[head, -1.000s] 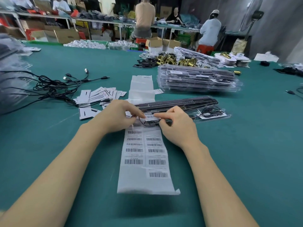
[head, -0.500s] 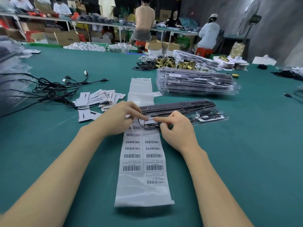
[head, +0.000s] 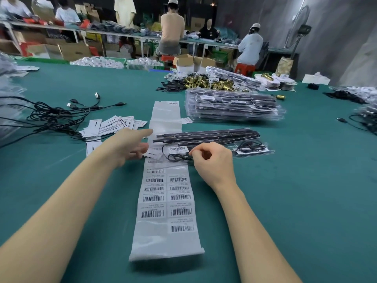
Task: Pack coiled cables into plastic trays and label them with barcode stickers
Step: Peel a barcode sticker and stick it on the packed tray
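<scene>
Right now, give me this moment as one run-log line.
sticker: on tray | left hand: open, reaching left | right hand: curled at tray edge | sheet: barcodes remain

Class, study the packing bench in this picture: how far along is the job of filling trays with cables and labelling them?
Done: a stack of packed trays sits at the back, and the tray in front holds a coiled cable and bears a barcode sticker. In hand: the left hand reaches forward with straight fingers; the right hand is curled at that tray's edge. Left: loose cables lie unpacked, and the sticker sheet has labels remaining.
</scene>
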`<action>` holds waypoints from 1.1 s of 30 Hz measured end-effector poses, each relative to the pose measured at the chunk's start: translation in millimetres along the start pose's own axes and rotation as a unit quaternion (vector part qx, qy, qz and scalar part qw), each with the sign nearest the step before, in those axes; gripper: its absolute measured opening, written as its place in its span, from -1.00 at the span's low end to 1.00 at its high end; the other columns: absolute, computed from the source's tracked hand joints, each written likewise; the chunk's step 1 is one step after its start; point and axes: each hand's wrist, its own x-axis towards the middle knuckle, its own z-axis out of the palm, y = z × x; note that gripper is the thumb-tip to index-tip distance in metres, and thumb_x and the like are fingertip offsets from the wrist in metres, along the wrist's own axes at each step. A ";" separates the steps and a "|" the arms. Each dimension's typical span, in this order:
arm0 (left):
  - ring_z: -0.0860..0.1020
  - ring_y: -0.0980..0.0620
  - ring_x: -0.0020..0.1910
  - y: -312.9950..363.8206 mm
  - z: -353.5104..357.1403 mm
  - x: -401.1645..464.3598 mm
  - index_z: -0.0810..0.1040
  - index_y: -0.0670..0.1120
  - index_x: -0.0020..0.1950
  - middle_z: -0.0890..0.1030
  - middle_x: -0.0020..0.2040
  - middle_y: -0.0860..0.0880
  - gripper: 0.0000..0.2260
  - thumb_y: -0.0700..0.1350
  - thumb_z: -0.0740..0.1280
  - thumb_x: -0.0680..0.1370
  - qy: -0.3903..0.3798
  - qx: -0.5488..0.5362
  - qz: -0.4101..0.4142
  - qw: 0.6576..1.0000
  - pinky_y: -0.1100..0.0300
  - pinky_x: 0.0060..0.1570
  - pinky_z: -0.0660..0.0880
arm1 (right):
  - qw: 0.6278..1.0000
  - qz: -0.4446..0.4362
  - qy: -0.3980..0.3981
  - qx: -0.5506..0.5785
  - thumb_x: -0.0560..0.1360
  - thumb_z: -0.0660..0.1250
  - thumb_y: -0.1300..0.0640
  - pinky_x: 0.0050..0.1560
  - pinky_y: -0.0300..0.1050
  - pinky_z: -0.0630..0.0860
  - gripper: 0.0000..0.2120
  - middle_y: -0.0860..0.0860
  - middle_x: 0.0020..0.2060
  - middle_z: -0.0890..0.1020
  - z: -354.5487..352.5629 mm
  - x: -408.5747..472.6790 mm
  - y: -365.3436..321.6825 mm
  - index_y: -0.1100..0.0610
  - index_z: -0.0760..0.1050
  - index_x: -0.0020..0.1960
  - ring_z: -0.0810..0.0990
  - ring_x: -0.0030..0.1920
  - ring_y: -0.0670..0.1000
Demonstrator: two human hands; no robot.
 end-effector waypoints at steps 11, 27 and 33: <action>0.44 0.12 -0.31 0.4 13.1 -7.0 0.44 -0.02 0.31 0.53 -0.06 -0.01 -0.37 0.01 0.57 0.30 -0.123 -0.118 0.011 0.985 0.31 -0.43 0.40 | 0.993 -0.030 0.109 0.044 0.42 0.25 0.06 -0.36 -0.21 0.41 -0.78 -0.18 -0.52 0.53 1.9 -4.9 -13.3 0.02 0.63 -0.30 0.51 -0.41 -0.09; 0.67 -0.14 0.06 48.8 108.5 28.2 0.64 -0.24 -0.06 0.70 -0.03 -0.17 -0.68 0.00 0.56 0.43 -0.132 0.062 0.016 0.989 -0.02 0.24 0.55 | 0.989 0.131 0.012 0.064 0.47 0.33 0.02 -0.45 -0.15 0.17 -0.67 -0.19 -0.60 0.42 -7.9 4.6 -4.8 -0.14 0.46 -0.47 0.32 -0.50 -0.08; 0.64 0.12 -0.24 54.1 116.0 34.8 0.41 -0.17 0.25 0.59 0.08 -0.03 -0.34 0.12 0.61 0.34 -0.163 0.380 0.087 0.906 0.25 -0.36 0.54 | 0.984 0.064 -0.136 -0.095 0.33 0.39 -0.25 -0.25 -0.27 0.41 -0.83 -0.28 -0.27 0.60 -4.1 7.5 4.1 -0.26 0.62 -0.11 0.54 -0.19 -0.19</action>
